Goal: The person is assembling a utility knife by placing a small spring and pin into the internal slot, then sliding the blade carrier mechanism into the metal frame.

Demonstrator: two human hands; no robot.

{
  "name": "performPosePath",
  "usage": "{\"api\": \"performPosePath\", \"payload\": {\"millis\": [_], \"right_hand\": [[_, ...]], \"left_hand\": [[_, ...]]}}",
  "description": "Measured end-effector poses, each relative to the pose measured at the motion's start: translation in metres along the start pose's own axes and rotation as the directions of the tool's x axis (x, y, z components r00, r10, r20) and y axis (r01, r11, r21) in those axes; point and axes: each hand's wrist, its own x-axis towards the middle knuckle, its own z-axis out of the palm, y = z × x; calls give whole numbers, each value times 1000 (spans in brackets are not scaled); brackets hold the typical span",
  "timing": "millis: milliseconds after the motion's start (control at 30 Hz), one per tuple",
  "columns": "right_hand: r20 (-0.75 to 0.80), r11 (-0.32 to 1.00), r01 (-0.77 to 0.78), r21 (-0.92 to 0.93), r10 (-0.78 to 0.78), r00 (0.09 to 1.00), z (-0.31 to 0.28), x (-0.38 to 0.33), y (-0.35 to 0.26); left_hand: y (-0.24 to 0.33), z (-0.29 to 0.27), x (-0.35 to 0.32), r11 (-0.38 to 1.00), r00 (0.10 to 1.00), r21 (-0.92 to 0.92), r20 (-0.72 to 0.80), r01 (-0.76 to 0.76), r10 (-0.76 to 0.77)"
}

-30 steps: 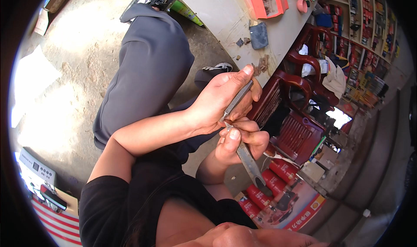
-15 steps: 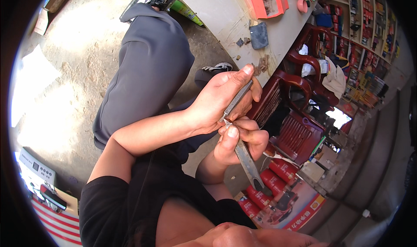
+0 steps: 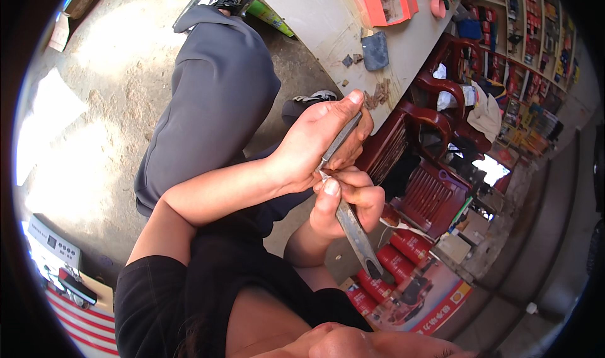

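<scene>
The left hand (image 3: 315,140) pinches a thin grey metal strip (image 3: 339,140) between thumb and forefinger, just above the right hand (image 3: 343,200), which is clamped round a flat steel file (image 3: 356,235); both look stiff, light and narrow, best gripped mid-length.

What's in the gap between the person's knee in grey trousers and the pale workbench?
In the head view, only bare dirt floor lies between the grey-trousered knee and the workbench; a sneakered foot sits lower down.
</scene>
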Motion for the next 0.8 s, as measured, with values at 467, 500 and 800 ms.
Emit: {"api": "performPosePath", "payload": {"millis": [467, 500, 800], "right_hand": [[-59, 990, -43, 134, 51, 997, 3, -1, 2], [-50, 993, -31, 116, 37, 998, 2, -1, 3], [-18, 999, 16, 45, -15, 1000, 1, -1, 5]], "left_hand": [[0, 2, 1, 998, 1000, 67, 5, 6, -7], [1, 1, 1, 998, 1000, 70, 3, -2, 2], [-1, 0, 2, 997, 1000, 72, -13, 8, -7]]}}
